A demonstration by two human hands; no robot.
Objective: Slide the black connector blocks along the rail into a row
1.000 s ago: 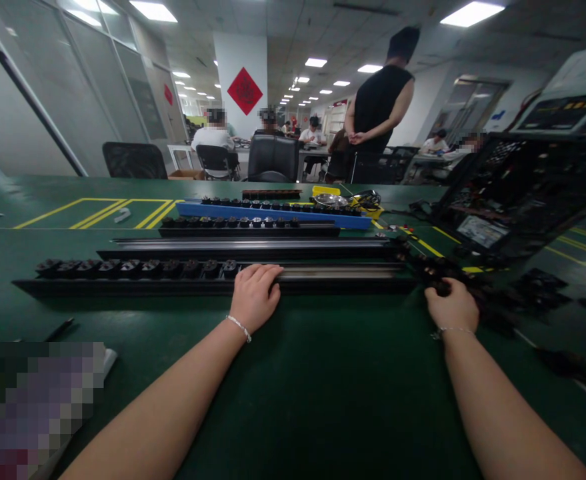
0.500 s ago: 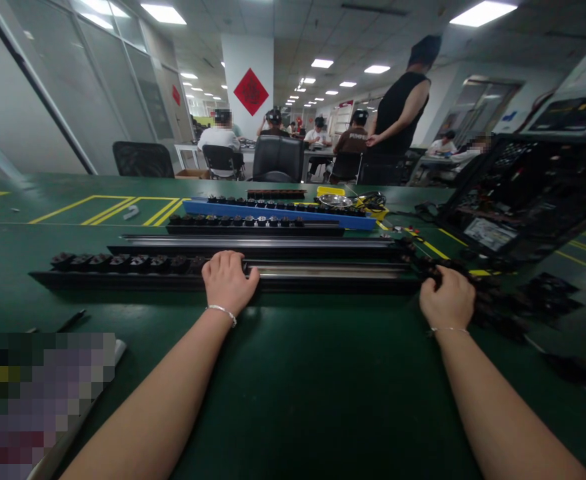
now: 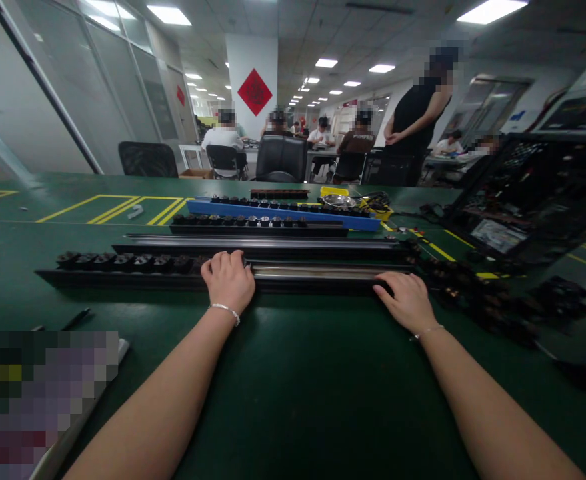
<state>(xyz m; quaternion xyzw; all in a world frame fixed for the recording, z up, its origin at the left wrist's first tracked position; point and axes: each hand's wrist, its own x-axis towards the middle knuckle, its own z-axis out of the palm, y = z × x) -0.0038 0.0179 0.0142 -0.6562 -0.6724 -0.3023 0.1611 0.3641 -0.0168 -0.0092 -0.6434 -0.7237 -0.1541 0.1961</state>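
A long black rail (image 3: 317, 285) with a bare metallic channel lies crosswise in front of me. Several small black blocky parts (image 3: 143, 262) stand in a row along its left portion. My left hand (image 3: 229, 283) is closed over the rail at the right end of that row, its fingers curled over the far side and covering what is under them. Over the rail's right portion, my right hand (image 3: 407, 297) has its fingers bent and its thumb on the near side; whatever lies between them is hidden. A loose pile of black parts (image 3: 487, 297) lies right of it.
Behind the rail lie another black rail (image 3: 263, 243), a shorter one with parts, and a blue rail (image 3: 283, 215). A metal bowl (image 3: 339, 201) rests by a yellow tray. An opened black case (image 3: 523, 200) stands right. A pen (image 3: 76, 319) lies left; people sit beyond.
My right hand has moved left, from the edge of the loose black parts onto the rail. My left hand stays at the same place on the rail, its thumb drawn in closer.
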